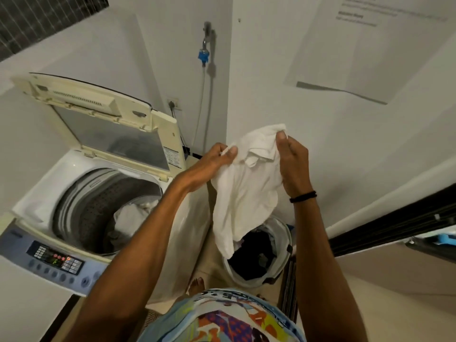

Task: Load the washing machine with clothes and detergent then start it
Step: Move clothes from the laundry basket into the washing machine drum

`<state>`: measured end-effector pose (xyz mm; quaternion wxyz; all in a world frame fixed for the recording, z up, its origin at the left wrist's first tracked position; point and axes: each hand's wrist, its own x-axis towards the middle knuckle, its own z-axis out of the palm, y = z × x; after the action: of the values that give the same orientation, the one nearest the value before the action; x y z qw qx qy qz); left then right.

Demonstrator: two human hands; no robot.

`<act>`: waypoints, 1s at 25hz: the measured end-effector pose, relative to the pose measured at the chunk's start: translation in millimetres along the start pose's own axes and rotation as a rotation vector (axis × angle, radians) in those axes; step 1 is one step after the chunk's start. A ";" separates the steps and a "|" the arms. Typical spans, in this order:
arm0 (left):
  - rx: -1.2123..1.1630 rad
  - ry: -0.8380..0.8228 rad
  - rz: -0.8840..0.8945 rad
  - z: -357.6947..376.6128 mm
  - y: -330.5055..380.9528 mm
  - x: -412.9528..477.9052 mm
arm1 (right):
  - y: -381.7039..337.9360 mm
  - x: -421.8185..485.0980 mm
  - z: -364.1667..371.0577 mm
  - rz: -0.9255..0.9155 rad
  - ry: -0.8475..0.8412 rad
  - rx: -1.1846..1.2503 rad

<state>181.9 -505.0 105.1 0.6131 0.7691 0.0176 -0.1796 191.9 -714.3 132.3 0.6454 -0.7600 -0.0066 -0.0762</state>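
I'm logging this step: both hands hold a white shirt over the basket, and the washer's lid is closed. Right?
No, the lid is open, raised behind the drum, as the head view shows. The left hand and right hand do hold the shirt over the basket.

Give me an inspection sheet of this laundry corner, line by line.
Surface: beige floor; laundry basket stands on it right of the washing machine.
Job's things: lid up, pale clothes in the drum, control panel lit; basket holds dark clothes; no detergent seen.
Clutter: nothing seen.
Hands: left hand and right hand each pinch the white shirt, held above the basket.
Cables: hose hangs from the wall tap; plug in the socket behind the machine.
Surroundings: white walls, paper notice on the right wall.
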 end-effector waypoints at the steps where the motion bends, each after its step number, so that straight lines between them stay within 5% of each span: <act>1: 0.060 -0.071 -0.014 -0.1 -6.4 -4.1 | -14.2 0.6 7.3 -0.023 -0.027 0.069; 4: 0.366 -0.185 0.012 13.3 -23.9 -16.6 | -45.5 4.2 31.6 -0.078 -0.109 0.192; 6: 0.415 -0.054 0.035 18.0 -42.0 -17.6 | -68.8 4.1 44.8 -0.053 -0.146 0.322; 8: 0.225 0.122 0.034 11.6 -52.0 -21.8 | -89.1 1.3 52.5 -0.062 -0.195 0.415; 11: -0.021 0.312 0.065 -22.2 -37.2 -41.6 | -98.5 -2.0 59.7 -0.156 -0.298 0.110; 14: -0.110 0.432 0.195 -65.2 5.5 -80.0 | -84.2 -3.8 72.5 -0.172 -0.673 -0.528; 17: -0.034 0.535 0.312 -107.8 50.1 -115.8 | -71.5 -15.1 113.5 -0.210 -0.960 -0.432; 25: 0.079 0.845 0.385 -219.2 61.8 -187.4 | -102.1 -20.3 261.6 -0.514 -0.927 -0.248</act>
<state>77.8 -276.0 259.0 0.5446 0.7868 0.1159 0.2662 188.8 -438.5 189.1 0.4407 -0.7583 -0.4672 0.1114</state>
